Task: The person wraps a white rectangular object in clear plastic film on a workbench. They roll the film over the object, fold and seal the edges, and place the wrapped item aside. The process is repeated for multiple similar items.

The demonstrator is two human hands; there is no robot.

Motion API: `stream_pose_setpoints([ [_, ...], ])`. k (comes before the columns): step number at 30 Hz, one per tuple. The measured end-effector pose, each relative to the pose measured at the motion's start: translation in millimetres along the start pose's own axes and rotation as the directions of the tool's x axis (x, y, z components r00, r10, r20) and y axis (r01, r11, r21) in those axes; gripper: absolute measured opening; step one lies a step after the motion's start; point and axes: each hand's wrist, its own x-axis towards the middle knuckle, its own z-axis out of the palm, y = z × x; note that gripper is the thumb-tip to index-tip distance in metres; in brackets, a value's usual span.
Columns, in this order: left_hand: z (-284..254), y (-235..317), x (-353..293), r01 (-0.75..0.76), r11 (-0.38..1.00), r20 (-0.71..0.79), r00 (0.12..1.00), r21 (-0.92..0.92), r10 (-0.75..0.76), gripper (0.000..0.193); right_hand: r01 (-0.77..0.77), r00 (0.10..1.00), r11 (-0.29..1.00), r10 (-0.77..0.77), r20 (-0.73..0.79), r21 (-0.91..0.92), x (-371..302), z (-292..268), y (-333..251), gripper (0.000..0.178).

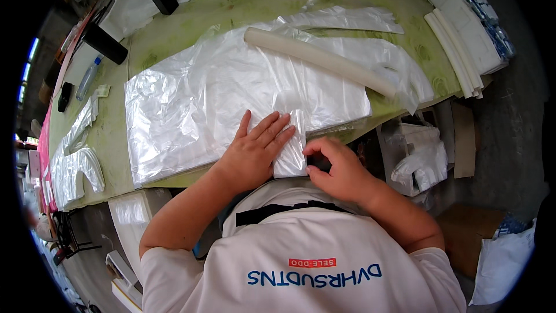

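A folded clear plastic bag (pixel 291 159) lies at the table's near edge, in front of my body. My left hand (pixel 255 149) rests flat on its left part, fingers spread and pointing away from me. At the bag's right edge is my right hand (pixel 339 169), its thumb and index finger curved, with a gap between their tips; its other fingers are mostly hidden. Beneath and beyond the hands spreads a wide stack of shiny clear plastic sheets (pixel 179 104). A long whitish roll or tube (pixel 318 61) lies slantwise across it.
The table (pixel 147 52) has a greenish cover. On its left are a black cylinder (pixel 105 43), a plastic bottle (pixel 88 79) and a loose plastic piece (pixel 75 150). White tubes (pixel 454 52) lie at the right edge. An open box (pixel 414 159) with plastic stands below, right.
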Motion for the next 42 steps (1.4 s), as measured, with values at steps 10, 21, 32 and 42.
stream_pose_setpoints([
  [10, -4, 1, 3, 0.094, 0.969, -0.268, 0.951, -0.229, -0.155, 0.043, 0.39, 0.904, 0.752, -0.423, 0.064, -0.531, 35, -20, 14, 0.038],
  [21, 6, -3, 16, 0.152, 0.943, -0.434, 0.858, -0.297, -0.275, 0.013, 0.293, 0.907, 0.803, -0.405, -0.115, -0.519, 53, -15, 16, 0.018],
  [32, 0, -6, 23, 0.23, 0.942, -0.409, 0.856, -0.244, -0.315, 0.017, 0.188, 0.914, 0.786, -0.36, -0.188, -0.589, 68, -7, 19, 0.016],
  [42, 4, 3, 31, 0.14, 0.987, -0.407, 0.899, -0.082, -0.161, 0.06, 0.095, 0.935, 0.79, -0.279, -0.218, -0.605, 77, -6, 21, 0.016],
])
